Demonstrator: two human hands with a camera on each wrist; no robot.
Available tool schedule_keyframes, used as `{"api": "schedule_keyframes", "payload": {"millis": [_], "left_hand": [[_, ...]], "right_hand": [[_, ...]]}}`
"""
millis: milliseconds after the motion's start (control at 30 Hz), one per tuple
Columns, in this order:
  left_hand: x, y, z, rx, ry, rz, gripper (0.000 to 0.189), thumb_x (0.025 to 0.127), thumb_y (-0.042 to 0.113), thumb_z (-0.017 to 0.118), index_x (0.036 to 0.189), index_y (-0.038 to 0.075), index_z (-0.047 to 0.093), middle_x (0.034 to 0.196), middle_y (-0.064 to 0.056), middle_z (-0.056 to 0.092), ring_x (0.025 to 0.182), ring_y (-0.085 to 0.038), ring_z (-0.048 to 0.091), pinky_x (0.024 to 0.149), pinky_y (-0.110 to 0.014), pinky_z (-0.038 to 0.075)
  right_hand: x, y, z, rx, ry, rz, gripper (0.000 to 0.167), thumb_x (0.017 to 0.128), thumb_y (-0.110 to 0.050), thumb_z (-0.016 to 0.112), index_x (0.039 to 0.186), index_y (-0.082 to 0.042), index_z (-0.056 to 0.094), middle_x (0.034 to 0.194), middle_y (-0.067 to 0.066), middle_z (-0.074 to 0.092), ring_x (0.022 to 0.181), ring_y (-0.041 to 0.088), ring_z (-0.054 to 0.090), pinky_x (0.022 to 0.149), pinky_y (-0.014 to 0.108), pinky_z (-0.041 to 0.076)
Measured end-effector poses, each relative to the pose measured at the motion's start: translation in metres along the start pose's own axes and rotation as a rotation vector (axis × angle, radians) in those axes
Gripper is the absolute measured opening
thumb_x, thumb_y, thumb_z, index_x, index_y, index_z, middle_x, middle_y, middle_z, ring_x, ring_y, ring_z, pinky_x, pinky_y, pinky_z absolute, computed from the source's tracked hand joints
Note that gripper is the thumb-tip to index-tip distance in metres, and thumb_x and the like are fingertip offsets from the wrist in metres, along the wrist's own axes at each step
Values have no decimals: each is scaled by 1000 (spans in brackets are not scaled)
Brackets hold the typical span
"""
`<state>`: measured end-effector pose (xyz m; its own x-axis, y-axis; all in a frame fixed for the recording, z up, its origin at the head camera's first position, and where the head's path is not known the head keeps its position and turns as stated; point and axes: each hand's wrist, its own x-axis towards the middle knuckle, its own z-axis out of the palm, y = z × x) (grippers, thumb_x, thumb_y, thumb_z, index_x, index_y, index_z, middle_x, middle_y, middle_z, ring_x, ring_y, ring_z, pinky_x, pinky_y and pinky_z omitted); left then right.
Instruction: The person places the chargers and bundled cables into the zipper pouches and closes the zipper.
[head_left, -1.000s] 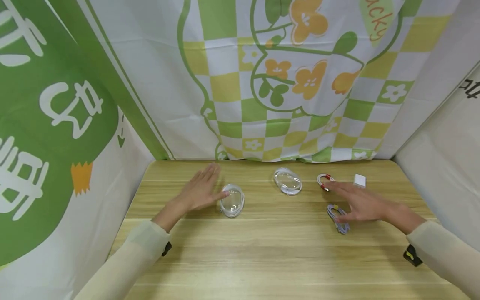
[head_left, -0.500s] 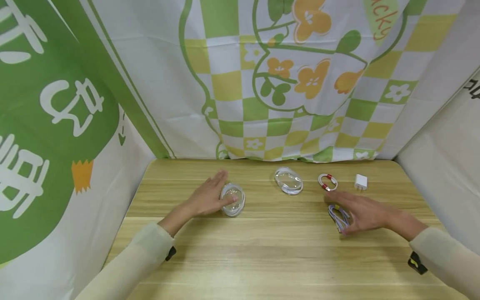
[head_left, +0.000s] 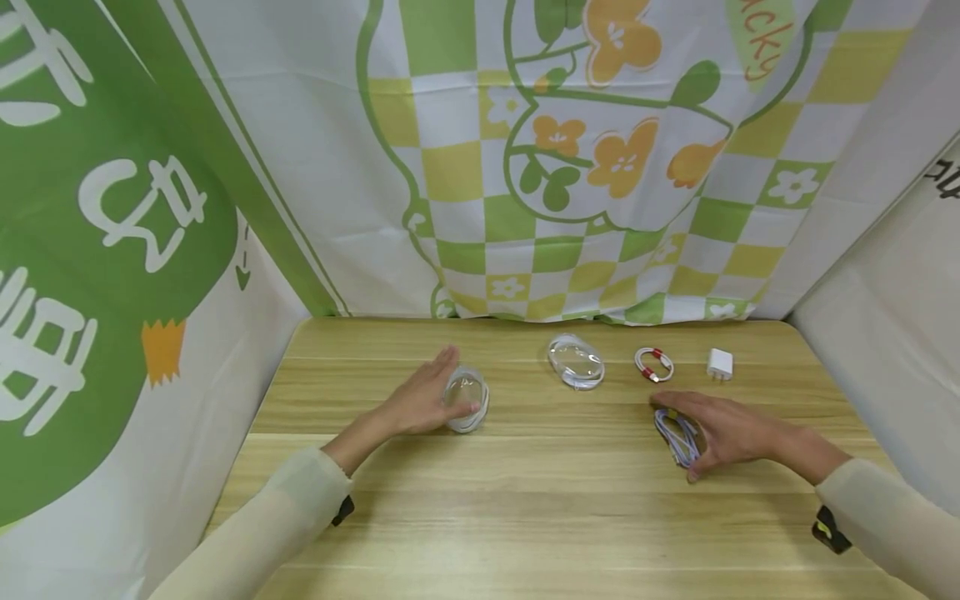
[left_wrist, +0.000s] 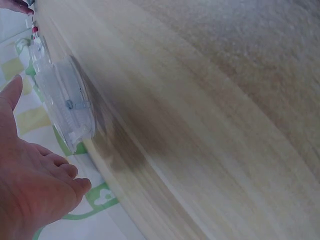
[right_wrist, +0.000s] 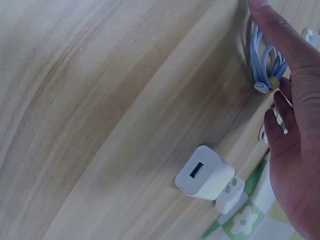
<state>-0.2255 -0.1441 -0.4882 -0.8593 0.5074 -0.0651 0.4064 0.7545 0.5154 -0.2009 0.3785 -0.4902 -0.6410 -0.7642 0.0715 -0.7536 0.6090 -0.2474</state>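
Observation:
My left hand (head_left: 424, 398) is beside a coil of white cable (head_left: 468, 401), thumb and fingers spread apart at its left side. In the left wrist view the coil (left_wrist: 72, 97) stands out in clear wrap, with bare space between it and the left hand (left_wrist: 40, 180). My right hand (head_left: 731, 429) arches at a blue cable bundle (head_left: 677, 437), thumb at the near side and fingers at the far side. The right wrist view shows the blue bundle (right_wrist: 265, 60) with a yellow tie, between the right thumb and fingers (right_wrist: 282, 125), which do not close on it.
A second wrapped white cable coil (head_left: 576, 362) lies at the back middle. Right of it are a small white cable with red ties (head_left: 654, 365) and a white charger (head_left: 720, 364). A charger with a USB slot (right_wrist: 202, 172) shows in the right wrist view. A printed curtain (head_left: 570, 250) hangs behind.
The left hand has moved right, up to the white coil. The right hand has drawn back toward the person, from over the red-tied cable to around the blue bundle.

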Motion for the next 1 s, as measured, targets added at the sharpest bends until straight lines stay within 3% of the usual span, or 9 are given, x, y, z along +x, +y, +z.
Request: {"api": "schedule_keyframes", "payload": {"millis": [233,500,767,1000], "left_hand": [[0,-1,6,-25,-9,12,111,97,53,73,164,-10,11,174,-27,8,163,-38,9,131,-56,13],[0,2,14,-7,0,16,113,95,53,76,164,-10,12,173,-29,7,163,-40,8,132,-53,12],[3,8,19,55,8,18,110,95,51,76,163,-11,16,172,-31,11,163,-41,9,132,-52,13],[3,10,21,19,12,32,101,100,42,74,162,-14,17,171,-33,11,162,-42,9,132,-54,11]], "right_hand": [[0,1,5,25,-33,-11,112,64,-53,99,150,3,53,142,16,65,124,32,65,96,44,59],[3,2,7,32,-15,-23,102,64,-38,102,146,2,57,138,13,68,114,22,67,89,38,60],[4,3,9,25,9,-3,98,65,-40,102,144,1,61,135,11,69,114,22,67,90,38,59],[6,2,8,14,20,0,95,66,-42,101,142,1,62,134,11,69,114,23,67,89,39,60]]}}
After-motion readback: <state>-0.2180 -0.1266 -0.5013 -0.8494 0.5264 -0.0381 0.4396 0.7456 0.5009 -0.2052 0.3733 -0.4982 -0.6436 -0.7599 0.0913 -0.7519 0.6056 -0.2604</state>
